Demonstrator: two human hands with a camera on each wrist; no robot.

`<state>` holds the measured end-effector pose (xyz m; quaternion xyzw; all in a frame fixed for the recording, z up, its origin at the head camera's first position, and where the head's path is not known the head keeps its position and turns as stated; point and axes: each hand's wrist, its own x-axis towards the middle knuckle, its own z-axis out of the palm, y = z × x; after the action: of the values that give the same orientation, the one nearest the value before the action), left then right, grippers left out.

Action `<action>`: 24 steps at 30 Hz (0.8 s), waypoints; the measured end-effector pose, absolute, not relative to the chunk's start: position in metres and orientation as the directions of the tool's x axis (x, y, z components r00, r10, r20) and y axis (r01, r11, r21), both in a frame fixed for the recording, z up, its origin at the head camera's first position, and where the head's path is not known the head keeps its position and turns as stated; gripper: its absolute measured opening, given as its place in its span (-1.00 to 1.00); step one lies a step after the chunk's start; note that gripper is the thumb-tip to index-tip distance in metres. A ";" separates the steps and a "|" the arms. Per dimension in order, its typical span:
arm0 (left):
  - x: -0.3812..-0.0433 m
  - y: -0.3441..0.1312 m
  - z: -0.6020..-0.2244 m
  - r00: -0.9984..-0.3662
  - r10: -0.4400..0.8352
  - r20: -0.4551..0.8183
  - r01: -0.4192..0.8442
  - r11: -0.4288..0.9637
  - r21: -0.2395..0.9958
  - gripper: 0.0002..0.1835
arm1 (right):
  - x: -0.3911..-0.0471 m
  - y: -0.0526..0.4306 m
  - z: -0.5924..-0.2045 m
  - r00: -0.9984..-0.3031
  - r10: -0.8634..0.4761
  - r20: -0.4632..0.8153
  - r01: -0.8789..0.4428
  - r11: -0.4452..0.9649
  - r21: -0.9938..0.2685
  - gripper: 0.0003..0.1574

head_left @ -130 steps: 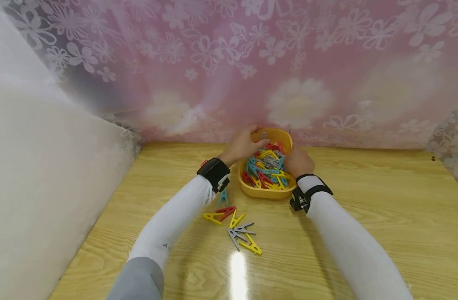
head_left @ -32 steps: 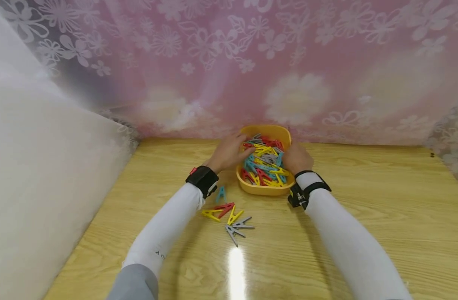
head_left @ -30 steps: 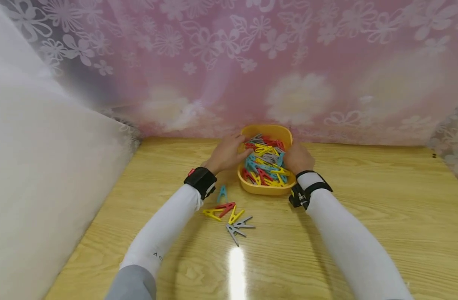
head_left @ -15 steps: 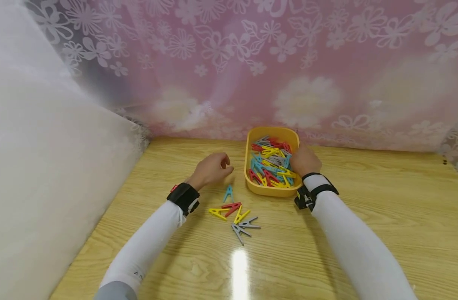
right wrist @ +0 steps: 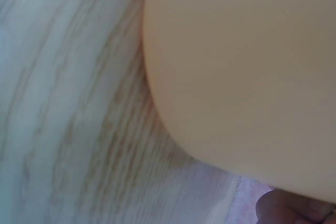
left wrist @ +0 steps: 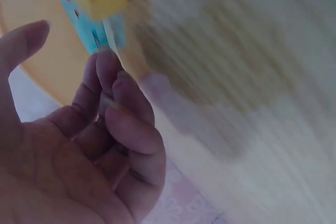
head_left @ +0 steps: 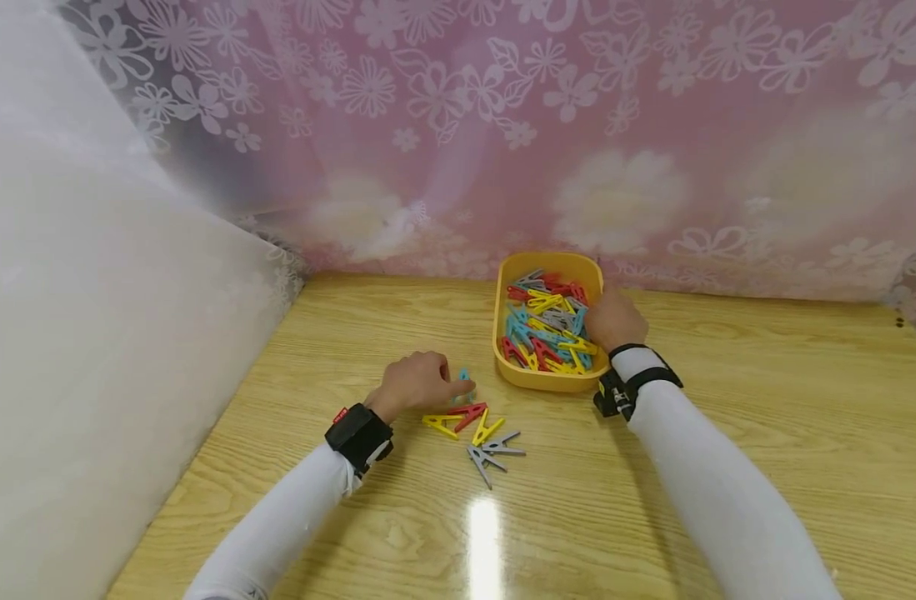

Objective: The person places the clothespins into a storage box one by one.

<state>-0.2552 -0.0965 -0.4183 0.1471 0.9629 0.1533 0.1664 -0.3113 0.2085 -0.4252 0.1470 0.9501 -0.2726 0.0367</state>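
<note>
My left hand [head_left: 416,383] is over the table beside a blue clothespin [head_left: 463,377], partly hidden by the thumb. In the left wrist view the thumb stands apart from the bent fingers [left wrist: 131,124], and the blue clothespin [left wrist: 86,27] shows just beyond the fingertips. My right hand [head_left: 615,321] grips the right rim of a yellow plastic basket [head_left: 548,381] heaped with red, yellow, blue and grey clothespins [head_left: 543,325]. The basket's outer wall [right wrist: 241,77] fills much of the right wrist view, with a bit of the hand [right wrist: 291,206] at its lower edge.
Near the left hand lie a red clothespin [head_left: 468,413], two yellow ones [head_left: 488,427] and two grey ones [head_left: 484,462] on the wooden table [head_left: 397,517]. A pink floral curtain [head_left: 427,167] hangs behind the basket, and a white sheet [head_left: 127,333] borders the left side.
My left hand has come out of the basket and moved left and nearer, to the loose blue clothespin. The nearest loose yellow clothespin is gone from the table. The right hand stays at the rim.
</note>
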 end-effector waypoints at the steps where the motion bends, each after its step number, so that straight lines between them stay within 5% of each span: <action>1: -0.253 -0.096 -0.419 -0.901 0.334 -0.277 0.232 0.910 0.343 -0.52 | -0.311 0.209 -0.425 -0.955 0.258 -0.149 0.298 0.808 -0.509 -0.44; 24: -0.259 -0.089 -0.401 -0.946 0.288 -0.149 0.230 0.920 0.318 -0.46 | -0.309 0.207 -0.422 -0.952 0.269 -0.143 0.304 0.811 -0.500 -0.46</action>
<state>-0.2595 -0.0888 -0.4009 0.1329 0.9749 0.1501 0.0969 -0.3088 0.2070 -0.4222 0.1507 0.9510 -0.2679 0.0326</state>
